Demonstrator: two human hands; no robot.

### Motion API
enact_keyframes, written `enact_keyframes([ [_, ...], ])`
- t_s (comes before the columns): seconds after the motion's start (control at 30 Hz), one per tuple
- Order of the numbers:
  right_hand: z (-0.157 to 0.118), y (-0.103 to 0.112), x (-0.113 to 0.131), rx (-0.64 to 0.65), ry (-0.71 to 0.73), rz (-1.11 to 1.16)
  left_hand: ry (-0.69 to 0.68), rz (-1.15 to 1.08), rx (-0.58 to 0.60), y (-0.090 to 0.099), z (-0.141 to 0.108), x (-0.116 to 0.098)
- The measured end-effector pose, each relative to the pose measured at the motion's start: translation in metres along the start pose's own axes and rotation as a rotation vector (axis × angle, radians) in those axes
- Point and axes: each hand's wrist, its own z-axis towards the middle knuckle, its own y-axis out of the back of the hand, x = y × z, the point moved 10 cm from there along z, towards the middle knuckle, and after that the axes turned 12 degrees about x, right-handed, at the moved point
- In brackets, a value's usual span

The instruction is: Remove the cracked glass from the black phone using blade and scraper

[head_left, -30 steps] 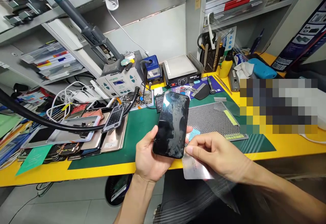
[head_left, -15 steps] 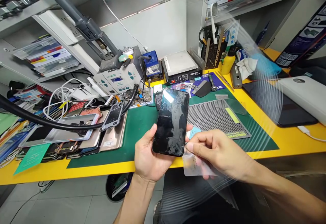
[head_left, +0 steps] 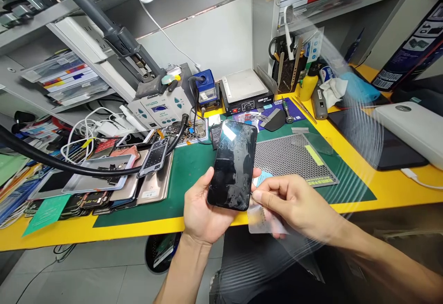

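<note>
A black phone (head_left: pixel 231 168) with a smeared, glossy face lies tilted upright in my left hand (head_left: pixel 204 209), whose fingers wrap behind it and thumb rests on its left edge. My right hand (head_left: pixel 294 202) is at the phone's lower right edge, thumb and forefinger pinched together. A clear plastic sheet (head_left: pixel 259 219) hangs from the right hand's fingers, below the phone. Just right of the phone a light blue tab (head_left: pixel 263 177) shows above the right fingers. Exactly what the fingertips pinch at the phone's edge is too small to tell.
A perforated mat (head_left: pixel 290 156) lies on the green mat (head_left: pixel 194 161). Stacked phones and parts (head_left: pixel 152 188) are at left, crossed by a black hose (head_left: pixel 114 172). Behind stand a rework station (head_left: pixel 162 105) and a heating plate (head_left: pixel 245 87); a white power bank (head_left: pixel 411 128) is at right.
The view has shifted slightly. The plastic sheet's lower edge sits a little higher. Both hands keep nearly the same hold and place.
</note>
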Motion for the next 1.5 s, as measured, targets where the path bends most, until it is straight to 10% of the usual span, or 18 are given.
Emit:
enact_keyframes([
  [1.5, -0.0027, 0.0045, -0.0015, -0.272, 0.196, 0.072, -0.058, 0.046, -0.01, -0.0052, -0.0002, 0.001],
])
